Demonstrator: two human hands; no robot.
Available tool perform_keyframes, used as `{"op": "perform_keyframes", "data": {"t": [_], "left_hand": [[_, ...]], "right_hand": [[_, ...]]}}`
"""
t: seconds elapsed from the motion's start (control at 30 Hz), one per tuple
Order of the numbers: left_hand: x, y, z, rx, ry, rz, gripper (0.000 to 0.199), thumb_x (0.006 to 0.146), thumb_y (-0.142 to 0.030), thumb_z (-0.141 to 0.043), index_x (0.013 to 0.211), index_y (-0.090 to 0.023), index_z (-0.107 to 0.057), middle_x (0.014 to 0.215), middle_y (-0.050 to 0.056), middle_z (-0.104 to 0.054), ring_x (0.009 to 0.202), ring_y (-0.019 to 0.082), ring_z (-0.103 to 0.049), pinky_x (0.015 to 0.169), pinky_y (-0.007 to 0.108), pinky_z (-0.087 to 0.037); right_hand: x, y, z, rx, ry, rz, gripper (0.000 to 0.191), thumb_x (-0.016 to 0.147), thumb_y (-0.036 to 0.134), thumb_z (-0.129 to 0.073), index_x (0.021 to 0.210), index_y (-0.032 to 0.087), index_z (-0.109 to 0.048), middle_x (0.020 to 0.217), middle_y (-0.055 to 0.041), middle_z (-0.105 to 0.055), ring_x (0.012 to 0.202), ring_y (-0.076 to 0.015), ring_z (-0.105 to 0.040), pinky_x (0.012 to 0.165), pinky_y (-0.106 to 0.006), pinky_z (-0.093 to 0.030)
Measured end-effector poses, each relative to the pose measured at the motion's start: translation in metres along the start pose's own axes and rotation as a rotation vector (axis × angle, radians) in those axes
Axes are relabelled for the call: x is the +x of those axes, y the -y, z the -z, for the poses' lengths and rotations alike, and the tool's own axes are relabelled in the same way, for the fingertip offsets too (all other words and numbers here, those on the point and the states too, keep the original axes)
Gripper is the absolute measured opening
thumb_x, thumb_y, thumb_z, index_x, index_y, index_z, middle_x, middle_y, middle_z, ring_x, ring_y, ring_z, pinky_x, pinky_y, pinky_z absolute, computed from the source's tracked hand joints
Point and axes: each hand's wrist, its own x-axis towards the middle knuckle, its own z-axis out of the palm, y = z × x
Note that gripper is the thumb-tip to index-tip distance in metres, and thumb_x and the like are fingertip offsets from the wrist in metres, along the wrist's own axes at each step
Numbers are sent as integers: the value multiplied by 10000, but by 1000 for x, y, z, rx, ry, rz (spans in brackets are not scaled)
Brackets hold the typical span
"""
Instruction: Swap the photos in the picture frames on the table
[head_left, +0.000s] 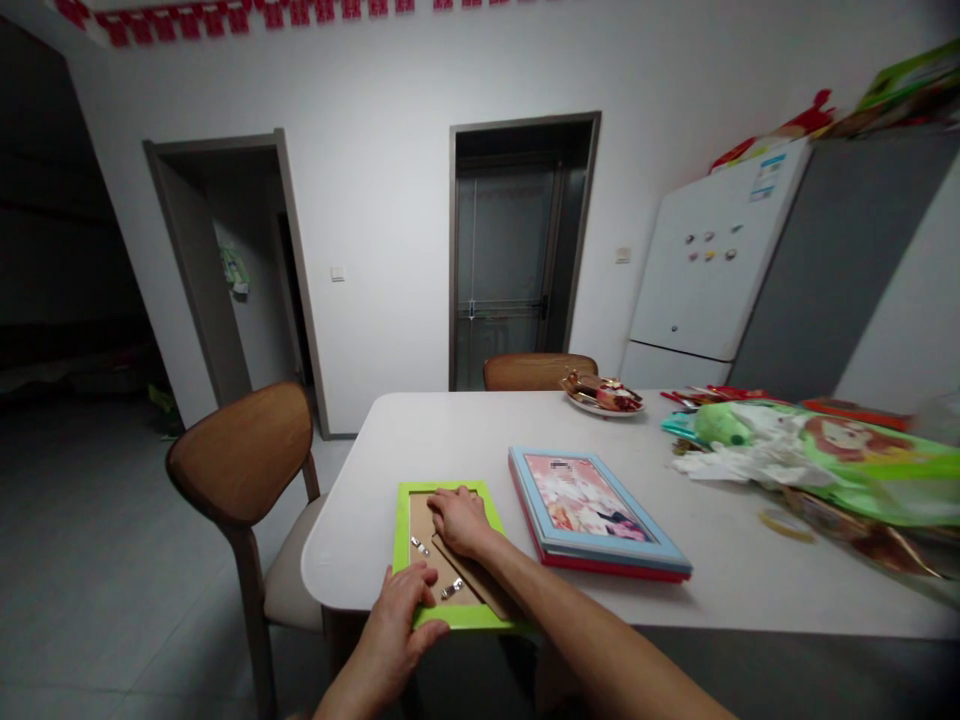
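A lime-green picture frame (403, 530) lies back side up at the near edge of the white table. Its brown backing board (444, 575) carries metal clips (452, 588), and a slanted strut runs along it beneath my right forearm. My left hand (401, 612) is closed around the frame's near left corner, thumb on the near rim and fingers bent over the side. My right hand (461, 522) rests on the far part of the board with its fingers laid down on it. It hides part of the board and the far rim.
Right of the green frame, a blue picture frame (652, 545) with a pink picture lies on a red one (600, 568). A plate (604, 408) with wrapped items stands farther back. Green bags (862, 465), white tissue (720, 463) and a tape roll (786, 525) cover the right side. A chair (244, 455) stands left.
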Motion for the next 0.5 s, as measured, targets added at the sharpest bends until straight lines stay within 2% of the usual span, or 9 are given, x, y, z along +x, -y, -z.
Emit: {"op": "perform_keyframes", "data": {"t": [0.13,0.27,0.4,0.5], "left_hand": [[1,-1,3,-7,-6,10,153,641,-173,-598,788,-212,-577,1077,60,-582,1119,235,-428,1000,431,-215],[1,1,11,-34,28,6,206,646,-168,-592,847,-214,-573,1048,59,-591,1100,218,-443,987,397,-253],[2,4,16,-44,51,5,123,651,-163,-584,760,-208,-546,1103,59,-558,1100,206,-437,971,365,-276],[3,4,16,-55,60,14,105,653,-160,-581,728,-206,-522,1114,55,-550,1110,206,-427,969,364,-272]], "right_hand": [[-6,0,7,30,-19,26,260,788,238,-386,956,225,-584,1006,-53,-590,931,-211,-453,756,-332,-313],[-17,-21,22,71,13,84,318,756,189,-427,1040,205,-569,1032,-66,-587,924,-174,-493,768,-263,-333],[-29,-43,32,46,119,95,235,623,117,-534,806,195,-660,848,-53,-640,845,-177,-533,720,-228,-354],[-32,-44,32,24,108,77,232,627,70,-482,727,170,-665,783,-70,-643,811,-177,-542,709,-223,-356]]}}
